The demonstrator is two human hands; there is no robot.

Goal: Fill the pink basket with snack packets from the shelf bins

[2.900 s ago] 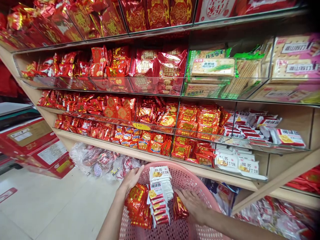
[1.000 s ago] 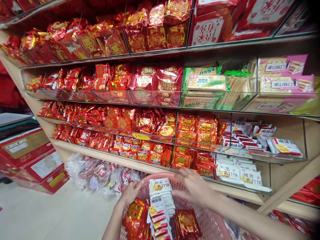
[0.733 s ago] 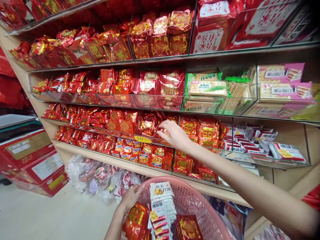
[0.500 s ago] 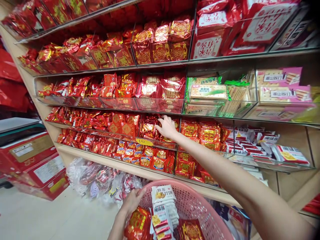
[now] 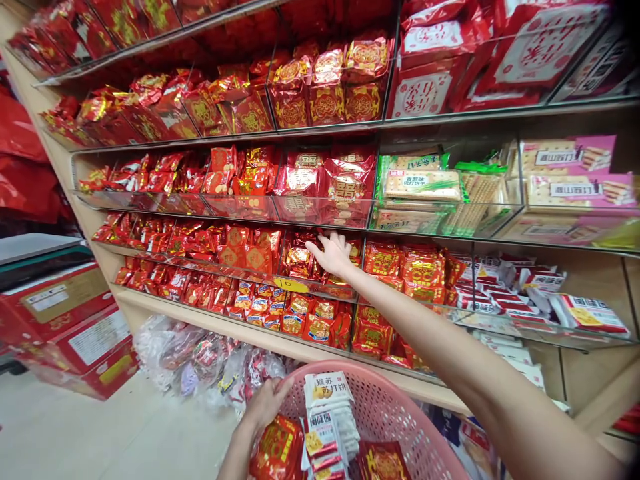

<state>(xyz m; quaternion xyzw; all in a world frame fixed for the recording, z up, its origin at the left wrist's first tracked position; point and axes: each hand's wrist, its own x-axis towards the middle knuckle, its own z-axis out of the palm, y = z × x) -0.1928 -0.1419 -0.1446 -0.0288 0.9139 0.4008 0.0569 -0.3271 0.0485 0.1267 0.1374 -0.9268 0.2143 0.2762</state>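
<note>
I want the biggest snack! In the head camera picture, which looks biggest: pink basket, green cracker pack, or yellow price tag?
1. pink basket, though it sits nearest the camera
2. green cracker pack
3. yellow price tag

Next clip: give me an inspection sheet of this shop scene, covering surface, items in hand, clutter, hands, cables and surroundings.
Surface: tiered shelves with clear dividers.
Items in hand: shiny red-gold packets in the middle bin; pink basket holding white packets and red packets.
Clutter: clear bags of sweets under the lowest shelf.
Hands: right hand open, fingers on the red-gold packets; left hand gripping the basket rim.
Cables: nothing seen.
Surroundings: red cartons on the floor at the left.
</note>
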